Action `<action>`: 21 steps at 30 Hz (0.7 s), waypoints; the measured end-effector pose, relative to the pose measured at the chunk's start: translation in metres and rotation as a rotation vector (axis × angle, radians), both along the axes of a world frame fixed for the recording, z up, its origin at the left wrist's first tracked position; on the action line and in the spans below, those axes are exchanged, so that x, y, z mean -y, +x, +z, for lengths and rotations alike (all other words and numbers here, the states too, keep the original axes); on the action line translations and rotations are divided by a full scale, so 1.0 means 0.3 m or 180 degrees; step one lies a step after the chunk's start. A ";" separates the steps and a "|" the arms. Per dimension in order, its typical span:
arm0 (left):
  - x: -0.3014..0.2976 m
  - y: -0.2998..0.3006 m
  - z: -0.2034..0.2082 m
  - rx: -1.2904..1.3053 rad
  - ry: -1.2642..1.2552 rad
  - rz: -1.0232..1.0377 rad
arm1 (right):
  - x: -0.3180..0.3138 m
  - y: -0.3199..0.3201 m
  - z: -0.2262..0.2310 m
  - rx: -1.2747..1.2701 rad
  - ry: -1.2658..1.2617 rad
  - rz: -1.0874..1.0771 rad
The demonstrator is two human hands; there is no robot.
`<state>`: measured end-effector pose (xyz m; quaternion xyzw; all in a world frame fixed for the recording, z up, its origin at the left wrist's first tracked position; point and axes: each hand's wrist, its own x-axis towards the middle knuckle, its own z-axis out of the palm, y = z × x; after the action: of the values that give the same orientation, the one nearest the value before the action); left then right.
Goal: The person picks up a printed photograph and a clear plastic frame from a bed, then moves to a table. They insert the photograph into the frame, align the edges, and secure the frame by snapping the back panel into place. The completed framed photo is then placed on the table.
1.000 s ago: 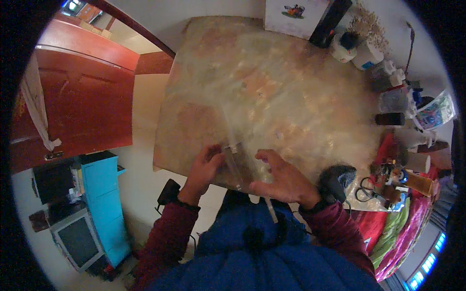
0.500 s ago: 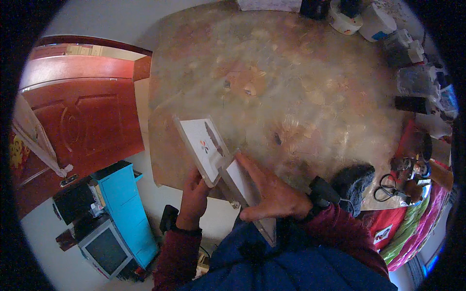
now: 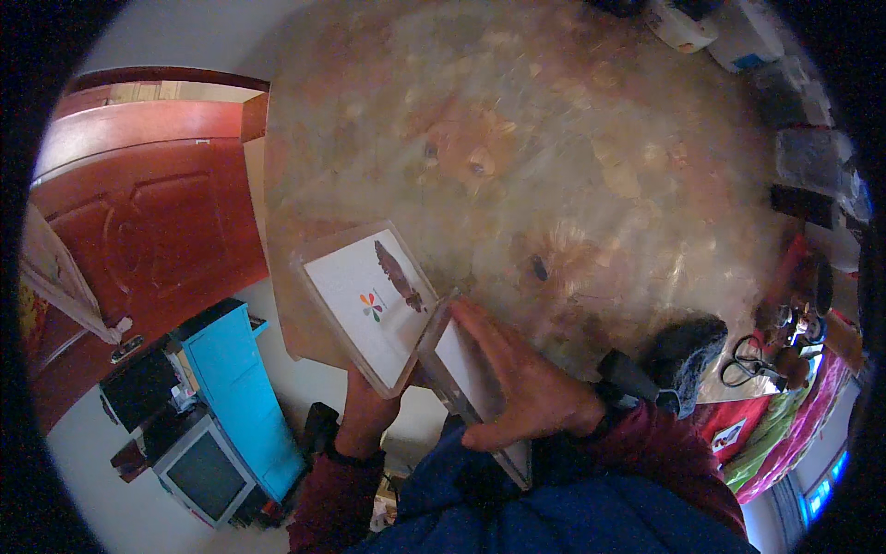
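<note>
1. Your left hand (image 3: 367, 408) holds the picture panel (image 3: 349, 282) from beneath, fingers hidden.
2. Your right hand (image 3: 531, 388) grips the second panel (image 3: 453, 353), tilted.
3. Both panels are close together at the near edge of the table (image 3: 609, 194).

White card (image 3: 348, 286) with multicoloured petal motif (image 3: 371, 307) and dark-brown shape (image 3: 399, 274), mottled tan-and-rust tabletop (image 3: 600, 185), turquoise cabinet (image 3: 242, 392), red-brown door (image 3: 148, 226)

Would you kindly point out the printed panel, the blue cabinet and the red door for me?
Printed panel (image 3: 371, 307): head view, middle of its white sheet.
Blue cabinet (image 3: 244, 395): head view, middle of its blue side.
Red door (image 3: 152, 222): head view, middle of its face.
</note>
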<state>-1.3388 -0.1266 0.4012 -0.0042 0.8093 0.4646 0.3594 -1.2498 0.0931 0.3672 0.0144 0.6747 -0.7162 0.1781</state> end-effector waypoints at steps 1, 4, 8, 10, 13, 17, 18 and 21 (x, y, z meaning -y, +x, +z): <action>0.000 -0.004 0.001 -0.0040 -0.0078 -0.0110 | 0.000 -0.002 -0.002 -0.0083 0.0019 -0.0047; -0.004 -0.008 0.001 0.0005 -0.0009 -0.0003 | -0.004 -0.005 -0.006 -0.0181 0.0076 -0.0057; -0.006 -0.012 0.011 -0.0079 -0.0169 -0.0167 | -0.013 -0.009 -0.007 -0.0213 0.0041 -0.0032; -0.004 -0.011 0.015 0.0105 -0.0024 0.0011 | -0.018 -0.012 -0.008 -0.0210 0.0030 -0.0009; 0.012 -0.017 0.014 -0.0057 -0.0123 -0.0391 | -0.022 -0.012 -0.009 -0.0077 -0.0037 0.0080; 0.046 -0.012 0.002 0.0163 0.0259 -0.0247 | -0.026 -0.015 -0.014 0.0108 -0.0359 0.0184; 0.052 -0.006 -0.003 0.0435 0.0434 0.0069 | -0.025 -0.017 -0.014 0.0139 -0.0438 0.0166; 0.050 0.022 -0.032 0.0523 0.0732 0.0505 | -0.029 -0.021 -0.006 0.0189 -0.0513 0.0188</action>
<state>-1.3322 -0.1417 0.3917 -0.0650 0.7158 0.5792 0.3846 -1.2560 0.1018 0.3655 0.0013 0.6094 -0.7618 0.2196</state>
